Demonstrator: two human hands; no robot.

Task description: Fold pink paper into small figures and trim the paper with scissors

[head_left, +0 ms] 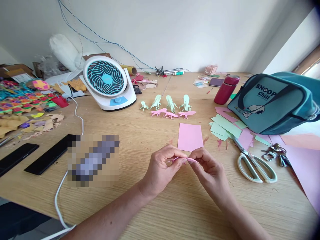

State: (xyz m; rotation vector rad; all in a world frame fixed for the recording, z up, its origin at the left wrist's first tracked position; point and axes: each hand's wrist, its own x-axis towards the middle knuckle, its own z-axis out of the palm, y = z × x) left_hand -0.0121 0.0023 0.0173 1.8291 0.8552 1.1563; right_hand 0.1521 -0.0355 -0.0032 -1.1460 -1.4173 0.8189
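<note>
Between my two hands is a small folded pink paper piece (190,160), pinched just above the table. My left hand (161,166) grips its left end with thumb and forefinger, and my right hand (208,168) has closed on the right end. Fingers cover much of the piece, so its full shape is hidden. A flat pink paper square (190,136) lies just beyond my hands. Farther back stand several folded light green paper insects (171,103), with pink paper insects (171,114) in a row before them.
To the right lie scissors (255,163), keys (276,154), green and pink paper scraps (225,126) and a teal bag (270,100). A red flask (227,89) stands behind. A white fan (107,83) is at back left, with a black flat strip (52,155) and white cable (58,196) nearer.
</note>
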